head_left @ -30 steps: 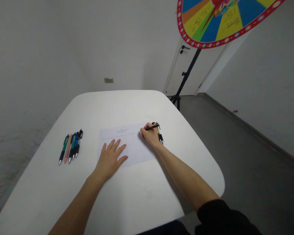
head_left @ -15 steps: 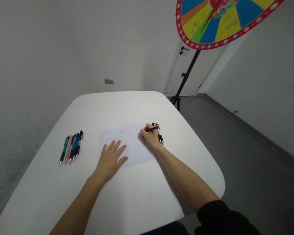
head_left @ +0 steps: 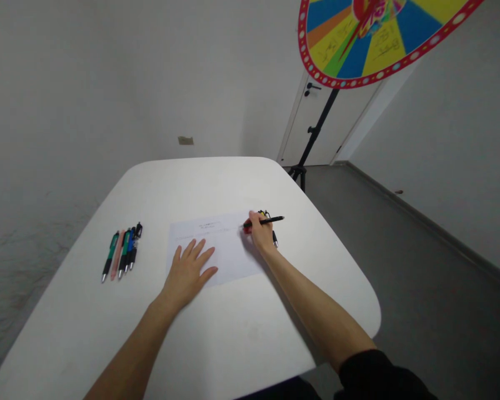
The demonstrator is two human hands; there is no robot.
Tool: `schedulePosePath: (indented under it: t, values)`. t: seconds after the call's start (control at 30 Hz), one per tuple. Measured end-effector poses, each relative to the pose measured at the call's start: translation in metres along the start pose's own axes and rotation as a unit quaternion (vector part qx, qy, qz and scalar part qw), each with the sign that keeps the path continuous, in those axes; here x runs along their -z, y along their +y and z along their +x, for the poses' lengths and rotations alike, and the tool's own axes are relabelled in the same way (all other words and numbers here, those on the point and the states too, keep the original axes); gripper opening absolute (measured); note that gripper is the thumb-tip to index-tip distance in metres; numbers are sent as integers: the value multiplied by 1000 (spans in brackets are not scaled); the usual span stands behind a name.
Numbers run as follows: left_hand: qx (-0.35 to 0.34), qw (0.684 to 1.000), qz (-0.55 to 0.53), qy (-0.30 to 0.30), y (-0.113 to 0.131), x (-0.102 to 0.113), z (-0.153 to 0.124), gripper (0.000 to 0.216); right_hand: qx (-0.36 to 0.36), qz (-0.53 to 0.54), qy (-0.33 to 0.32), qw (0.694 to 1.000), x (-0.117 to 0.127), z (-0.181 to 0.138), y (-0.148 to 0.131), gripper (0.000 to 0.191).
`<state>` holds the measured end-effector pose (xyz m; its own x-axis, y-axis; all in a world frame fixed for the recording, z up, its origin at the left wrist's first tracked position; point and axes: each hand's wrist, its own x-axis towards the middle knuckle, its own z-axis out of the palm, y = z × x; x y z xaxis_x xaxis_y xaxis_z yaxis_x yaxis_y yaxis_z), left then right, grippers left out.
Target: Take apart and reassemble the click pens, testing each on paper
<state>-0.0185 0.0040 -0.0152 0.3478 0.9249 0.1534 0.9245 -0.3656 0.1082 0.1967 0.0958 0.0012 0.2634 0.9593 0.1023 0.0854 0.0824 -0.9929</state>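
Observation:
A white sheet of paper (head_left: 229,261) lies on the table, with a few lines of small writing near its top that I cannot read. My left hand (head_left: 189,266) rests flat on the sheet's left part, fingers spread. At the upper right of the sheet, my right hand (head_left: 260,233) is closed around a black pen (head_left: 273,220), which leans to the right with its tip by the paper. Partly hidden behind that hand are some more pens (head_left: 275,240), with yellow and black parts.
The white table (head_left: 200,183) has rounded corners. On its left side lies a row of several pens (head_left: 123,253), green, pink, blue and black. Beyond the far right edge, a colourful prize wheel (head_left: 369,50) stands on a black tripod (head_left: 316,130), before a white door (head_left: 302,119).
My right hand has shifted slightly right along the sheet, and the pen in it now points more to the right. My left hand stays in place.

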Motion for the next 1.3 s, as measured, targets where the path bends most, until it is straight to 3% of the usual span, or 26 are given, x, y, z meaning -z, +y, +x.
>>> schedulePosePath:
  t: [0.13, 0.23, 0.33, 0.47, 0.6, 0.73, 0.83, 0.93, 1.0, 1.07, 1.13, 1.2, 1.3]
  values:
    - [0, 1000, 1, -4, 1, 2, 0, 48, 8, 181, -12, 983, 15, -1, -21, 38]
    - [3, 1000, 9, -14, 2, 3, 1, 48, 7, 228, -19, 973, 32, 0, -35, 41]
    - [2, 1000, 7, -14, 1, 1, 1, 48, -20, 280, -67, 958, 48, 0, -40, 64]
    - [-2, 1000, 6, -5, 0, -1, 0, 48, -37, 251, -110, 961, 62, -1, -37, 70]
    - [2, 1000, 13, -14, 0, 1, 0, 48, -61, 190, -88, 976, 65, -1, -34, 68]
    - [1, 1000, 7, -11, 1, 1, 1, 48, -71, 234, -71, 967, 61, 2, -30, 70]
    - [-1, 1000, 1, -2, 0, 0, 0, 47, -59, 248, -46, 966, 56, 6, -21, 55]
    - [1, 1000, 0, 1, 0, -1, 0, 47, -40, 152, 3, 988, 55, 9, -8, 36]
    - [2, 1000, 1, -2, 1, 0, 0, 47, -12, 28, 22, 999, 55, 9, -2, 31]
    - [3, 1000, 3, -10, 2, 2, 0, 48, 32, -131, 19, 991, 56, 5, 0, 25]
    - [4, 1000, 5, -14, 2, 3, 0, 48, 76, -302, 11, 950, 54, -1, -2, 24]
    - [5, 1000, 3, -12, 2, 3, 0, 48, 98, -444, -6, 891, 49, -8, -8, 30]
    - [5, 1000, -2, -4, 2, 2, -1, 48, 137, -568, -45, 811, 36, -21, -16, 28]
